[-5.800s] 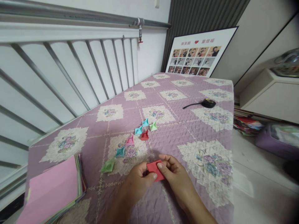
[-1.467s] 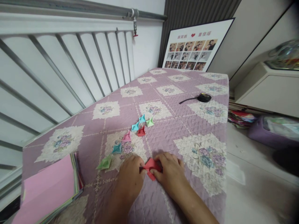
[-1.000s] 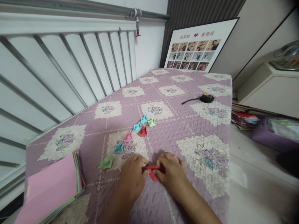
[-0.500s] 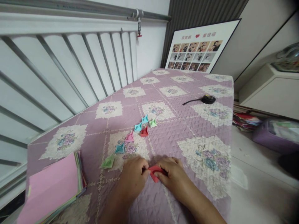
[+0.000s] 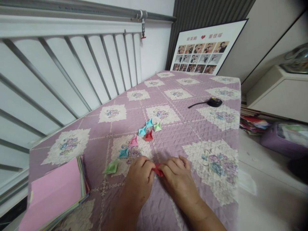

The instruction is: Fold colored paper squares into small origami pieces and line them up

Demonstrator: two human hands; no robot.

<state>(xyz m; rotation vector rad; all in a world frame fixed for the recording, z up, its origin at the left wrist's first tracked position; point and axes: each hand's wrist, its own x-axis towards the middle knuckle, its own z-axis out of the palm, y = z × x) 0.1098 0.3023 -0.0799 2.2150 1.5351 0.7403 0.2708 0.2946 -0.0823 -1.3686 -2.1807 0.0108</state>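
A small folded piece of red paper is held low over the purple flowered cloth, mostly covered by fingers. My left hand pinches its left end, and my right hand grips it from the right. Beyond them a slanting row of little folded paper shapes lies on the cloth: a green one, a blue one, a pink one, a red one and several others at the far end.
A stack of coloured paper with pink on top lies at the near left. A black object with a strap rests at the back right. A white radiator borders the table's left side.
Both hands have turned over more and closed in around the red paper, which now shows less and sits slightly farther from me. The folded shapes on the cloth have not moved.
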